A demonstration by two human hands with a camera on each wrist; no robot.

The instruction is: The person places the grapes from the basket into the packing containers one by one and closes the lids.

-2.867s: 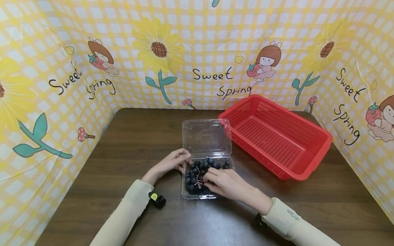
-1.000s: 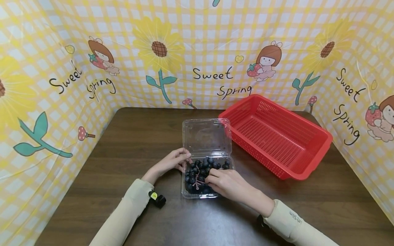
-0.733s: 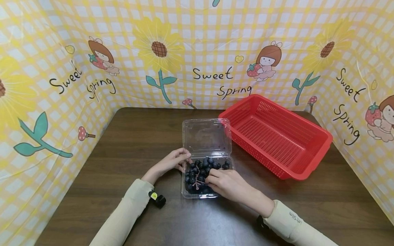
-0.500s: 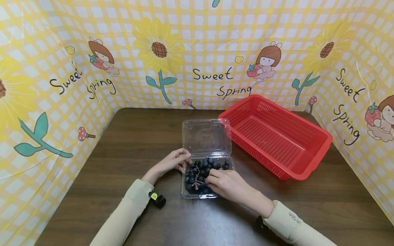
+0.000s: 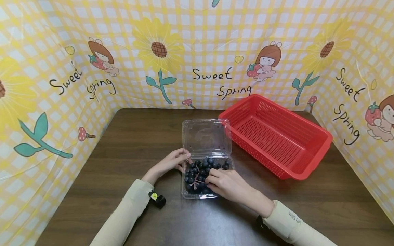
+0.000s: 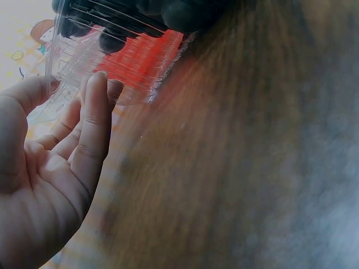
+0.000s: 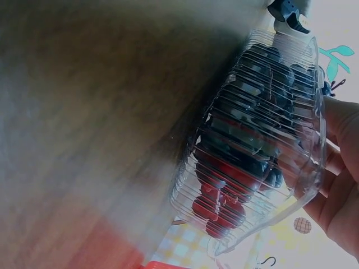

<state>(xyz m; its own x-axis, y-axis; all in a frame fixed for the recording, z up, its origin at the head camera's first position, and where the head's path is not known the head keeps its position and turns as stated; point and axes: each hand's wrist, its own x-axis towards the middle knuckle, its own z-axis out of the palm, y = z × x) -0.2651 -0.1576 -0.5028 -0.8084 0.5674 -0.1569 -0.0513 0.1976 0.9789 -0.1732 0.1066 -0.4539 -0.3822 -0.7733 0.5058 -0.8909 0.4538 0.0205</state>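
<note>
A clear plastic clamshell box (image 5: 207, 136) stands on the table with its lid tipped back. Dark grapes (image 5: 205, 164) fill much of its base, and a bare pinkish stem (image 5: 195, 184) lies over them. At the box's left rim, my left hand (image 5: 173, 162) holds the edge between thumb and fingers; the left wrist view shows the thumb (image 6: 33, 92) against the wall. My right hand (image 5: 229, 183) reaches over the right side, fingers curled into the grape bunch where a stem branch meets them. Its fingertips are hidden. From the right wrist view, grapes (image 7: 247, 123) show through the ribbed box wall.
A red perforated basket (image 5: 277, 167) sits at the back right, close to the box's lid. The brown wooden table (image 5: 138, 130) is enclosed by yellow checked cloth (image 5: 209, 41) at the back and sides.
The pinkish stem has shifted a little left and tilted. My right hand has slid slightly right from the oldest frame and stayed nearly still since. My left hand keeps its place.
</note>
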